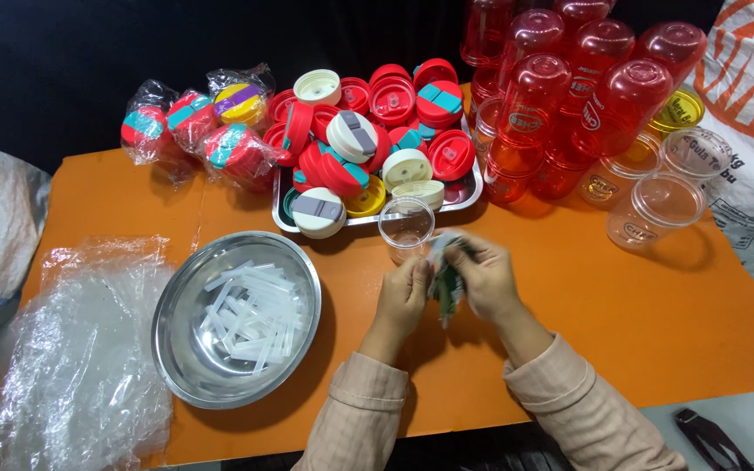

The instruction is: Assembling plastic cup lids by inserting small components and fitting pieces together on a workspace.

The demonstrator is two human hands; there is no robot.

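Between the left hand (403,292) and right hand (482,275), one green-printed packet (447,283) is gripped; just beyond, one clear cup (406,228) is stood; left, one steel bowl (187,366) is filled with white straws (250,318).

Shiny metal bowl (176,349); glossy plastic lids (377,131); crinkly clear film (80,366).

Hands' grip hides most of the green-and-white packet (445,281).

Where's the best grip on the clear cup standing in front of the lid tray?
Probably the upper side wall, just under the rim, coming from above and the near side. The clear cup stands upright, mouth open. The tray crowds its far side, and both the left hand and right hand sit just in front.
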